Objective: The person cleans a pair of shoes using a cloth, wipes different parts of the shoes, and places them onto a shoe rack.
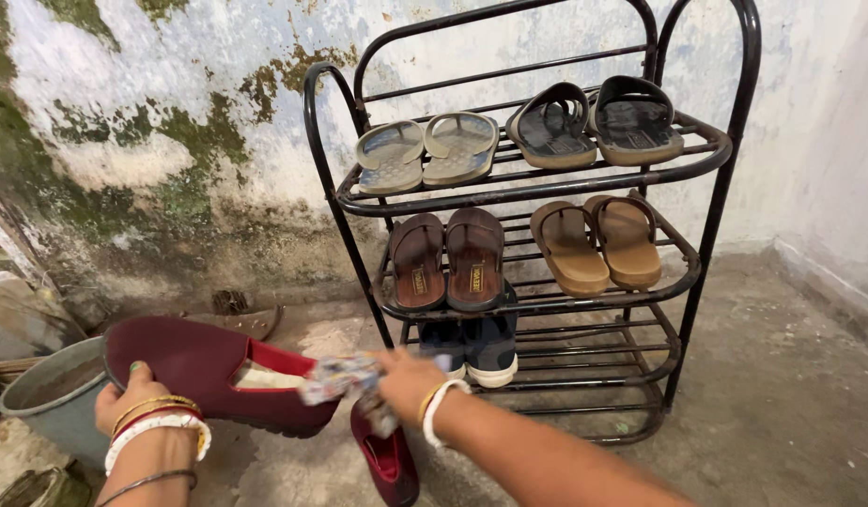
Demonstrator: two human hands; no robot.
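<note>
my left hand [124, 399] is closed round the toe of a maroon shoe [204, 374], held over the floor by the rack [547, 188]. my right hand [408, 380] grips a patterned cloth [345, 376] against it, above its mate [387, 460].

A black metal shoe rack [711, 235] stands on the concrete floor [782, 394] against the wall. Its top shelf carries grey flip-flops [425, 150] and black sandals [594, 122], the middle shelf brown sandals [446, 258] and tan slippers [596, 242], and a lower shelf dark blue sneakers [472, 347]. One maroon shoe [392, 460] lies on the floor.
</note>
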